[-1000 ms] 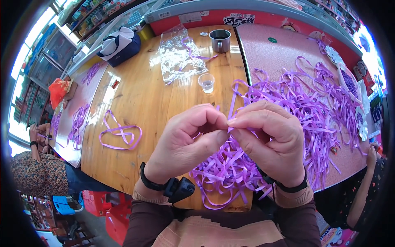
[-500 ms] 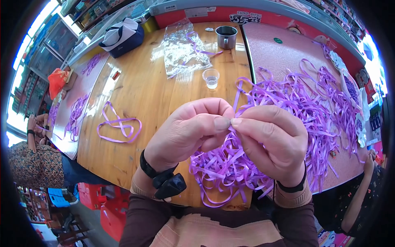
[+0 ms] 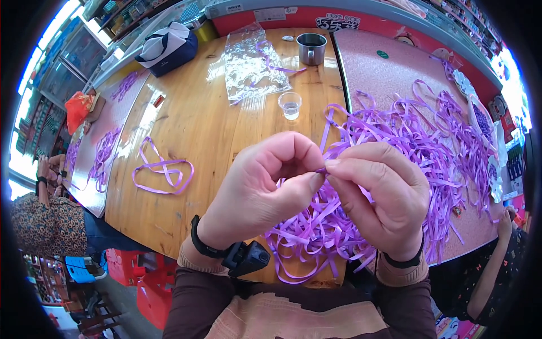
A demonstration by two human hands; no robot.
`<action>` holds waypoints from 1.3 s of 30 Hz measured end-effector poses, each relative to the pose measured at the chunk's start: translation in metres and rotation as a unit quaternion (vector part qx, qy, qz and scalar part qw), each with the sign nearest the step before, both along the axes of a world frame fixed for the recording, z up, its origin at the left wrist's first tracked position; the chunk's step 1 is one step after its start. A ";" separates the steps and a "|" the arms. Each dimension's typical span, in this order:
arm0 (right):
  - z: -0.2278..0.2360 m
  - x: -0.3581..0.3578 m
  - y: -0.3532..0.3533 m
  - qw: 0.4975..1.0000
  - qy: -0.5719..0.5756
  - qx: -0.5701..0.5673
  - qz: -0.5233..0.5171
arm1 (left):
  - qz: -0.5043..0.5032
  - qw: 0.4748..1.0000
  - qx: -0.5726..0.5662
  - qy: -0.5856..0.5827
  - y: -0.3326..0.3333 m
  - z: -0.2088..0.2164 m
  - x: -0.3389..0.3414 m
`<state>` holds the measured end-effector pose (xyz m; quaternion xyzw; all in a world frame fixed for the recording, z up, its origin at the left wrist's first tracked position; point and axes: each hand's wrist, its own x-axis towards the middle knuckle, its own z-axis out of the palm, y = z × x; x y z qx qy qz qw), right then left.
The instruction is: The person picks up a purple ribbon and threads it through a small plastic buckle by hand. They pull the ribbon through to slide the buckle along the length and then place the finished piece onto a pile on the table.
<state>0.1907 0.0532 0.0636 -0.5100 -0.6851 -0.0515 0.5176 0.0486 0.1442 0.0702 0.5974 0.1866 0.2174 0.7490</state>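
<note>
My left hand (image 3: 276, 183) and my right hand (image 3: 381, 192) meet fingertip to fingertip above the table's front part. Both pinch a purple ribbon (image 3: 321, 170), of which only a sliver shows between the fingertips. Right behind and below them spreads a big tangled heap of purple ribbons (image 3: 406, 141), running from the wooden table onto the pink one. A single loop of purple ribbon (image 3: 188, 176) lies apart on the wood, left of my left hand. Ahead of my hands stands a small clear plastic cup (image 3: 290, 106).
On the wooden table (image 3: 209, 121) lie a clear plastic bag (image 3: 240, 70) and a metal mug (image 3: 311, 50), with a navy-and-white bag (image 3: 168, 48) at the far left. A pink table (image 3: 370, 62) adjoins on the right. Other people sit at both sides; red stools (image 3: 153, 294) stand lower left.
My left thumb has moved slightly right and down, and my left hand's fingers curl more openly. My right hand has shifted slightly right. A purple bit now shows between the fingertips.
</note>
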 end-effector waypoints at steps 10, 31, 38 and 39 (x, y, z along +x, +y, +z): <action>0.001 0.000 -0.001 1.000 -0.011 0.007 -0.024 | 0.060 0.986 0.152 0.009 -0.008 -0.002 0.003; -0.004 -0.006 0.001 0.997 0.021 0.041 -0.065 | 0.067 0.995 0.006 -0.069 -0.007 0.000 0.004; -0.004 -0.006 0.000 0.996 0.011 0.047 -0.076 | 0.025 0.998 -0.031 -0.051 -0.005 -0.002 0.007; -0.005 -0.006 0.000 0.996 0.012 0.047 -0.076 | 0.025 0.998 -0.031 -0.050 -0.005 -0.003 0.006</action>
